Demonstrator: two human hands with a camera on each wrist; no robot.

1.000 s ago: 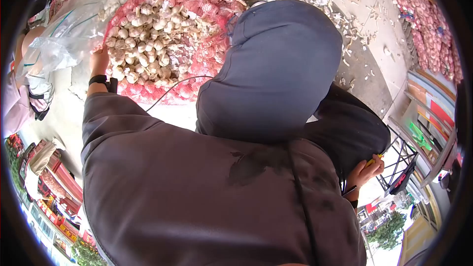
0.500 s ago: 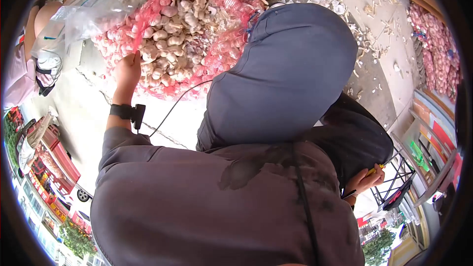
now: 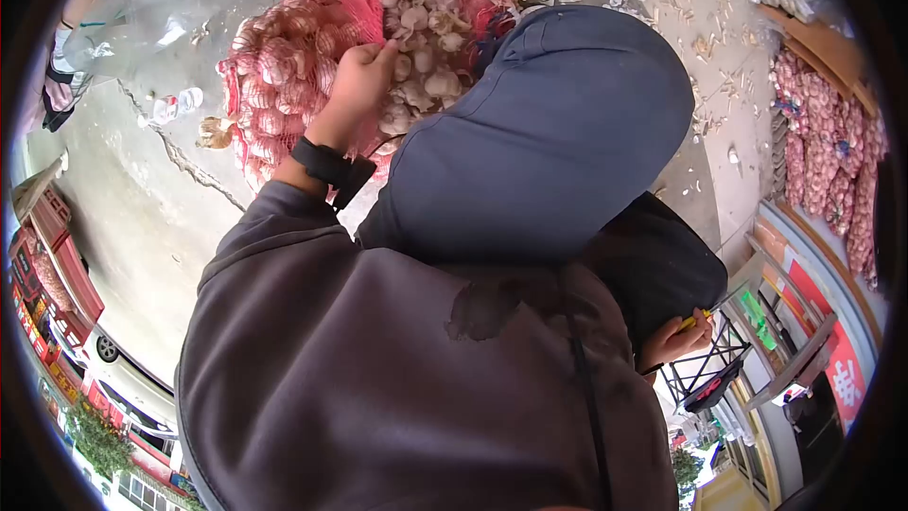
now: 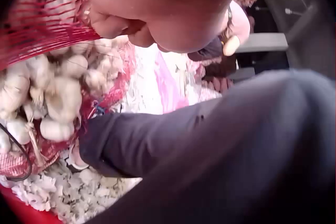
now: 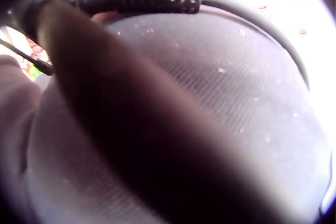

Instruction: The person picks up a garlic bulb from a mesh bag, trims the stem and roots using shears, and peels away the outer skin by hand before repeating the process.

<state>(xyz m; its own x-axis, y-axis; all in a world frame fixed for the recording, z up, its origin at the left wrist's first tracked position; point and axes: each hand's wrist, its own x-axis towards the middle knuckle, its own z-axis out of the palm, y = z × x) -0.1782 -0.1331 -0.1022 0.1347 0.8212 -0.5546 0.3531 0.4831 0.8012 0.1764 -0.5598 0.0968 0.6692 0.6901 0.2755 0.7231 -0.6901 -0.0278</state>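
In the head view my left hand (image 3: 361, 83) grips the edge of a red mesh bag (image 3: 355, 0) and holds it pulled across the pile. Garlic bulbs (image 3: 423, 2) with pale skins show in the bag's opening, to the right of that hand. The left wrist view has the curled left fingers (image 4: 113, 24) at the stretched red netting (image 4: 52, 43), above the bulbs (image 4: 63, 95). Beside the dark-clad knee, my right hand (image 3: 677, 343) holds a yellow-handled tool (image 3: 692, 321), its far end hidden.
A clear plastic bag (image 3: 180, 14) lies at the upper left. One loose garlic bulb (image 3: 216, 132) sits on the concrete beside the mesh bag. Peelings (image 3: 705, 47) litter the ground beyond the grey-blue trouser leg (image 3: 558, 132). Full mesh sacks (image 3: 832, 161) are stacked at far right.
My left hand has moved rightward from the bag's left side, drawing the red mesh over part of the bulbs. The right hand still holds the yellow-handled tool by the knee.
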